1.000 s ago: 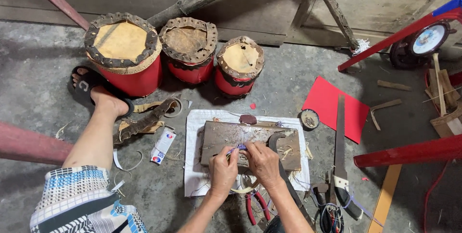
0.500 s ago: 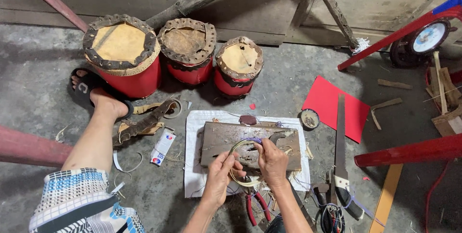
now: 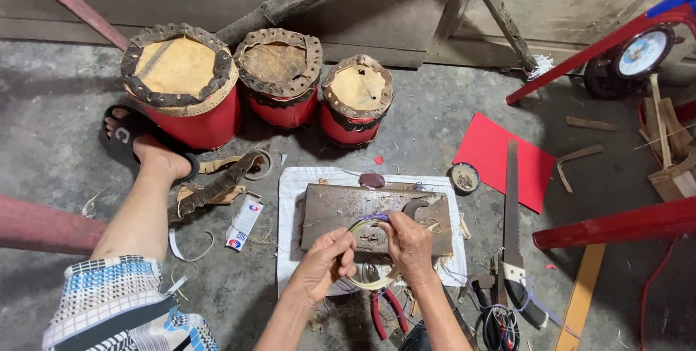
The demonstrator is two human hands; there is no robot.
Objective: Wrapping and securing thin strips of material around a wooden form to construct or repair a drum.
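Bending a thin cane ring (image 3: 371, 253) over the wooden board (image 3: 341, 209), pinched between left hand (image 3: 322, 264) and right hand (image 3: 409, 246), both closed on it. Probably mid-shaping; likely needing a firm hold while closing the loop.

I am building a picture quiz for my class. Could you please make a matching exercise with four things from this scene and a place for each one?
Things:
1. handsaw
2. red paper sheet
3. pliers
4. thin ring

Places:
A. held between the left hand and the right hand
B. on the floor near the wrists, red handles
C. lying flat, partly under the saw blade
D. right of the wooden board, its handle nearest the camera

Pairs: 1-D, 2-C, 3-B, 4-A
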